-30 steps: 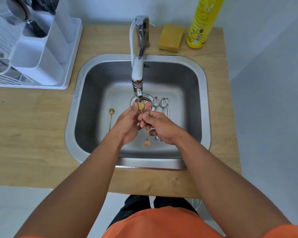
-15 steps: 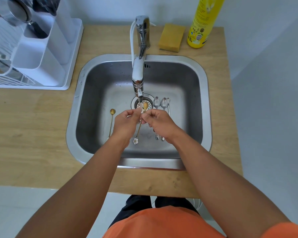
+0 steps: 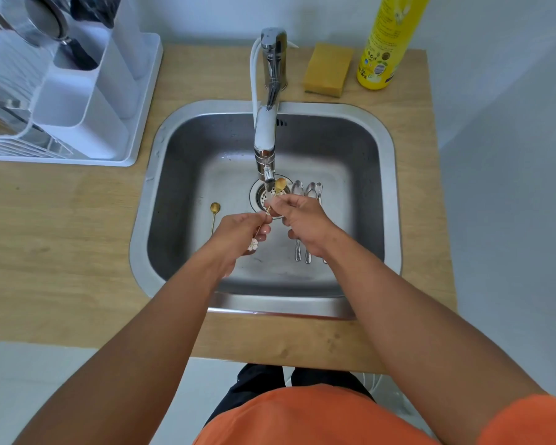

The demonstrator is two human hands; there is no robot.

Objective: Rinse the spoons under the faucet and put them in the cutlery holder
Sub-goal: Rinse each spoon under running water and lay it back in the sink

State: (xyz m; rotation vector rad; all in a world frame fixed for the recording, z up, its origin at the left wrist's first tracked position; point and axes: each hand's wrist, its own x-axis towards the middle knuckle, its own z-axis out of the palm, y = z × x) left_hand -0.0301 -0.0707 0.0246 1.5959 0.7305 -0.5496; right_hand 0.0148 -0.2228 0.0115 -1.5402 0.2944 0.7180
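Brightness: the scene is bright and even, with soft daylight-like light.
Glare: a strong white reflection sits on the spout of the faucet (image 3: 265,130); the front rim of the sink (image 3: 280,305) shines too.
Shadows: they are soft; the sink walls are darker than its floor, and the forearms put only a weak shade on the tabletop (image 3: 61,252).
Blur: the drying rack (image 3: 20,146) at the upper left looks smeared and soft.
Distortion: the wide-angle lens bends the tabletop edges and stretches the arms near the bottom.
Colour: the walls have a cool, bluish tint.
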